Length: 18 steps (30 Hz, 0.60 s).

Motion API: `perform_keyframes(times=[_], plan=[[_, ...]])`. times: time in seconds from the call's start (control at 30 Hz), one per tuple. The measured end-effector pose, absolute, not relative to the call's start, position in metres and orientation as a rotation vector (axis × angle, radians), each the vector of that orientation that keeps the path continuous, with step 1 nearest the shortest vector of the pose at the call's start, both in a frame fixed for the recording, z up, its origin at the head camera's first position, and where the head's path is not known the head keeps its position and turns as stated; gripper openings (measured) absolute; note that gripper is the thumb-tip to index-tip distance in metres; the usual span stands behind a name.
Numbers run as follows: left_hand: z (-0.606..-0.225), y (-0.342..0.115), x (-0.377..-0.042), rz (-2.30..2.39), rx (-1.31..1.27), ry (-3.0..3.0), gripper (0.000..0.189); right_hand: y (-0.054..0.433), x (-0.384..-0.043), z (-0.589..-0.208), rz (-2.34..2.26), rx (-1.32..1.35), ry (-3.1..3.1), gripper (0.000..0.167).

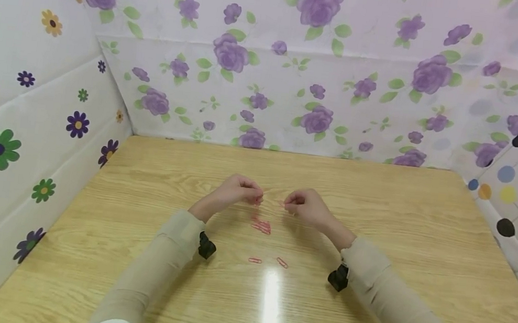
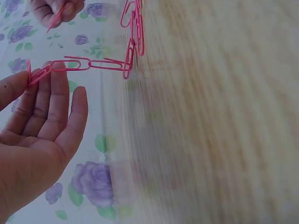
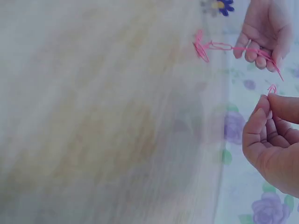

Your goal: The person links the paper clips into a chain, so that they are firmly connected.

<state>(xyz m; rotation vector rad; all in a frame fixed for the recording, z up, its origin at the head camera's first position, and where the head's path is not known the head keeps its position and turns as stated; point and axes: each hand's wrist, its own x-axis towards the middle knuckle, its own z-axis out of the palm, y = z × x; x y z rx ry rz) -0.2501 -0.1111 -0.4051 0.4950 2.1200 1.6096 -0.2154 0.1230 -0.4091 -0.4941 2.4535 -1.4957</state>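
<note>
My left hand [image 1: 241,190] pinches the end link of a chain of pink paper clips [image 2: 110,64] between thumb and fingertips. From there the chain hangs across the fingers down to the tabletop, where several linked clips lie in a small heap [image 1: 261,226]. Facing it, my right hand [image 1: 307,206] pinches a single pink paper clip [image 3: 272,88], its end sticking out past the thumb and forefinger. A short gap separates that clip from the chain's end. Nearer to me, two loose paper clips, one on the left [image 1: 255,260] and one on the right [image 1: 282,262], lie apart on the wood.
The light wooden table [image 1: 92,217] meets a flowered cloth wall [image 1: 267,78] at the back, with patterned cloth on both sides. Each sleeve cuff carries a small black camera, one on the left [image 1: 206,245] and one on the right [image 1: 338,278].
</note>
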Motion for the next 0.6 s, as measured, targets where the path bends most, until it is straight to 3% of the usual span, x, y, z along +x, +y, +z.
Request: perform_keyframes(times=[0.6], plan=[[-0.411, -0.074, -0.268, 1.45, 0.498, 2.1, 0.025, 0.121, -0.233, -0.41, -1.668, -0.496, 2.535, 0.011]])
